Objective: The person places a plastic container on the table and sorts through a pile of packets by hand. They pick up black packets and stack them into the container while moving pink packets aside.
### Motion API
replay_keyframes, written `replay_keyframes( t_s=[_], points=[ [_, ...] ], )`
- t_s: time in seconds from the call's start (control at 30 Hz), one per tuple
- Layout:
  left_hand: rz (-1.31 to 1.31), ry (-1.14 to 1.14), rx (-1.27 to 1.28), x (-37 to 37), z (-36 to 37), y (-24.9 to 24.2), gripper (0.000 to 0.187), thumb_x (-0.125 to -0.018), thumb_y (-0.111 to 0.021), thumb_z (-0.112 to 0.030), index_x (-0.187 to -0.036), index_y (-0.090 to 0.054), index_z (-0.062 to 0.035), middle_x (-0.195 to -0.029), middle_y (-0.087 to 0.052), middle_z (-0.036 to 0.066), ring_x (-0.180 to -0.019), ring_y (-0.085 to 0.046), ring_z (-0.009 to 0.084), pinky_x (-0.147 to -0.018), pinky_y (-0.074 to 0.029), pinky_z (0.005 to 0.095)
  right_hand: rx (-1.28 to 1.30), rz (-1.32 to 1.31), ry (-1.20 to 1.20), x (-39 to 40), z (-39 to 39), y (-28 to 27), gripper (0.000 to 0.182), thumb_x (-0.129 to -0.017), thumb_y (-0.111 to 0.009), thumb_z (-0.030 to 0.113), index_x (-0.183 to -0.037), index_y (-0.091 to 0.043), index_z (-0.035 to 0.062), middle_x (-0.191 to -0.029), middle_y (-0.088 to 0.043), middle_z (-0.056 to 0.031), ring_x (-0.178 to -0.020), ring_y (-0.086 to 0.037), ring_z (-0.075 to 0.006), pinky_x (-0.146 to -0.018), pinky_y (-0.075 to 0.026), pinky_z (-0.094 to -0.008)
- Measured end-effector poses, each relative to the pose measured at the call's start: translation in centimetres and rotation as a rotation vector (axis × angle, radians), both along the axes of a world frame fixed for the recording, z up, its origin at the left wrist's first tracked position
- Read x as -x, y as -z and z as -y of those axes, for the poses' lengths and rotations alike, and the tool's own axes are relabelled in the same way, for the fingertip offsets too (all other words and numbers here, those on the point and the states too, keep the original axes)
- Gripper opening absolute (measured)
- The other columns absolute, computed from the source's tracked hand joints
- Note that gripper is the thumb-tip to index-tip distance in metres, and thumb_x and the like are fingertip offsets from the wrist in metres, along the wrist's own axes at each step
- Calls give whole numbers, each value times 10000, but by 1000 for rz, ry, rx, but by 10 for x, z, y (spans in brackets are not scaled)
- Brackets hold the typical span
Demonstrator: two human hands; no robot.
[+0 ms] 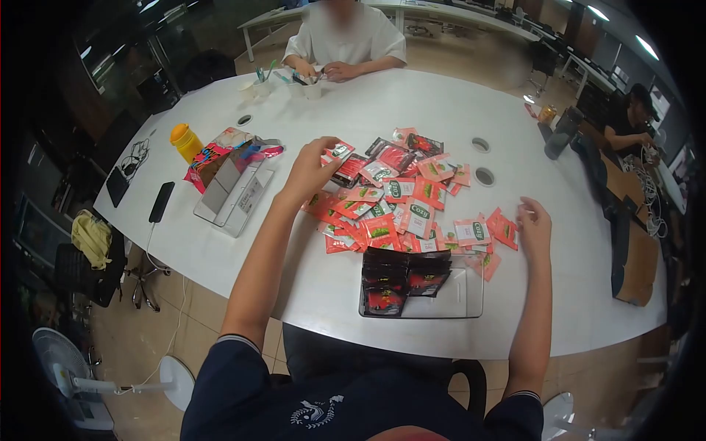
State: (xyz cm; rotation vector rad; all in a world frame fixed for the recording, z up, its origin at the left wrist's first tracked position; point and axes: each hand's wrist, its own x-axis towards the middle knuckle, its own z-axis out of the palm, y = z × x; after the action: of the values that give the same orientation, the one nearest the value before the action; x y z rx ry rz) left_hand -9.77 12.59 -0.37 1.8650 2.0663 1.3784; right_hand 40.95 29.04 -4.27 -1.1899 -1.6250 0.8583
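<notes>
A loose pile of sachets [398,189], red-and-white ones mixed with dark ones, lies in front of me. At the pile's upper left, my left hand [312,169] has its thumb and fingers around a small red-and-white sachet [340,151]. My right hand [535,226] hovers by the pile's right edge, fingers loosely bent and apart, with nothing visible in them. Closest to it is a red sachet [503,228]. Near the table edge, a clear plastic box [471,298] holds dark sachets [386,283] standing in rows on its left and middle; its right part shows bare plastic.
Another clear box [239,202] stands left, beside a colourful bag [220,158] and a yellow bottle [185,141]. A black phone [162,202] with a cable lies further left. Across the table [412,95] sits a person near white cups [312,90]. Cardboard [632,257] lines the right edge.
</notes>
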Motion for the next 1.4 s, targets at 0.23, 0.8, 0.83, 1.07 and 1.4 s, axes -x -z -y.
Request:
replay_keyframes(
  t_s=[0.23,0.8,0.83,1.07,1.4],
  points=[
    [-594,-14,361,-15,-19,14,390,-890,-727,-340,-1147,-765,-49,-1218,-740,170,-1195,-645,366,-1029,-506,476,-81,198,-28,1,13,-15,206,-992,-690,153,-1100,-762,-7,-986,-753,-90,-788,-670,-175,-721,-549,-319],
    [-369,541,47,-146,82,-167,307,-846,-845,-141,-1125,-753,-52,-873,-758,115,-782,-727,268,-720,-559,364,-830,296,-465,130,170,-179,434,-867,-824,118,-1279,-699,68,-1070,-734,-123,-960,-695,-259,-773,-556,-346],
    [-397,551,20,-152,84,-166,311,-838,-853,-142,-1121,-750,-64,-890,-761,109,-800,-732,264,-724,-560,363,-852,355,-477,129,174,-179,413,-864,-827,112,-1256,-706,64,-1042,-736,-122,-925,-698,-262,-759,-557,-345],
    [-3,664,-165,-161,96,-148,439,-815,-905,-153,-1158,-655,-41,-964,-717,12,-876,-694,131,-763,-507,283,7,65,-529,72,199,-167,229,-910,-786,-33,-1129,-720,-17,-951,-781,-106,-854,-741,-137,-718,-580,-269],
    [282,408,-128,-84,34,-40,191,-1018,-695,-180,-1147,-705,-39,-935,-747,24,-858,-678,99,-752,-489,265,-53,536,-383,84,214,-74,242,-875,-848,183,-1008,-712,35,-873,-720,-104,-772,-683,-250,-688,-529,-392]
  ],
)
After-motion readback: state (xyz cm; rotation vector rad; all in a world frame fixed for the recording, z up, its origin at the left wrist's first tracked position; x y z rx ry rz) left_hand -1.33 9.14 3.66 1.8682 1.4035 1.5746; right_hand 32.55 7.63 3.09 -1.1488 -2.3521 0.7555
